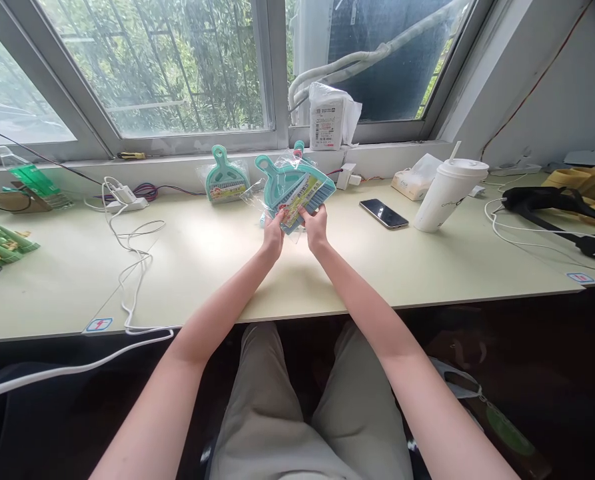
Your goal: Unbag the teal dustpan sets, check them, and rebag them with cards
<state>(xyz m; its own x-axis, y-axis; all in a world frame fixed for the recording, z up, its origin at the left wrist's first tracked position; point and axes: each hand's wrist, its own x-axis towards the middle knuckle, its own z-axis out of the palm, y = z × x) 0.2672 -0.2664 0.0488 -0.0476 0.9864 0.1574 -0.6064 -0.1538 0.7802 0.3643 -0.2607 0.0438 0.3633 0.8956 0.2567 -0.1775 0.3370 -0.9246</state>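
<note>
A teal dustpan-and-brush set (297, 190) in clear plastic wrap, with a printed label, is held up over the table, tilted, its handle pointing to the upper left. My left hand (274, 235) grips its lower left edge. On the lower right side, my right hand (316, 227) has its thumb on the label and fingers behind. A second wrapped teal dustpan set (226, 179) leans upright at the back, left of the held one. Part of another teal item (300, 147) shows behind the held set; most of it is hidden.
A phone (384, 213), a tissue pack (417, 177) and a white lidded cup (450, 195) with a straw are on the right. White cables (140, 253) cross the table (202, 280) at left. Black headgear (552, 213) lies far right; a green-liquid bottle (34, 177) is far left.
</note>
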